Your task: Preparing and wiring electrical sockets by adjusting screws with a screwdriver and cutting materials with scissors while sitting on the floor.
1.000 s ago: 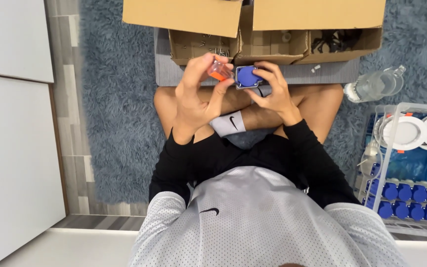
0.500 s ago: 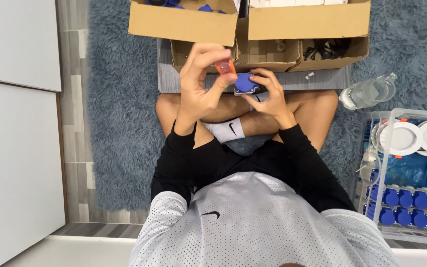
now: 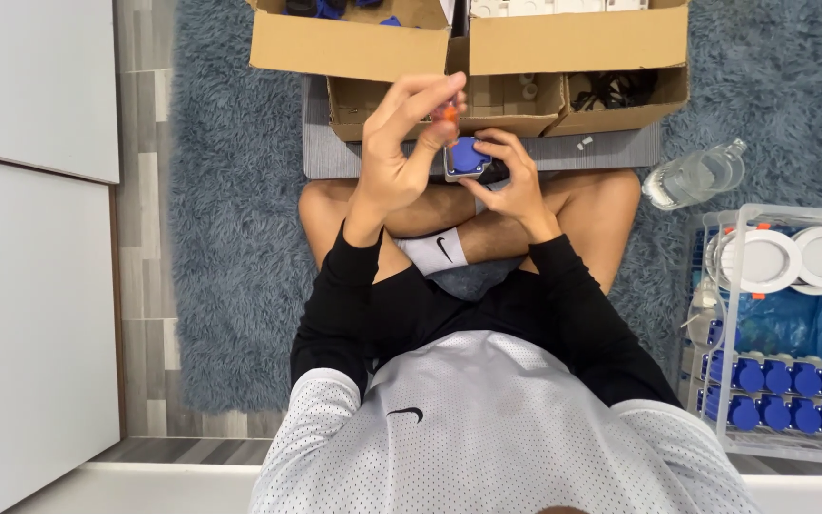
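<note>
A shaggy grey-blue rug (image 3: pixel 230 286) is lying under the seated person, with open cardboard boxes (image 3: pixel 563 43) standing just ahead of the knees. A clear plastic bin (image 3: pixel 715 381) is sitting at the right, holding white discs and blue caps. The right hand (image 3: pixel 511 176) is gripping a small blue-and-grey socket (image 3: pixel 465 157) above the crossed legs. The left hand (image 3: pixel 401 143) is pinching a small orange piece (image 3: pixel 448 112) between its fingers, just above the socket.
</note>
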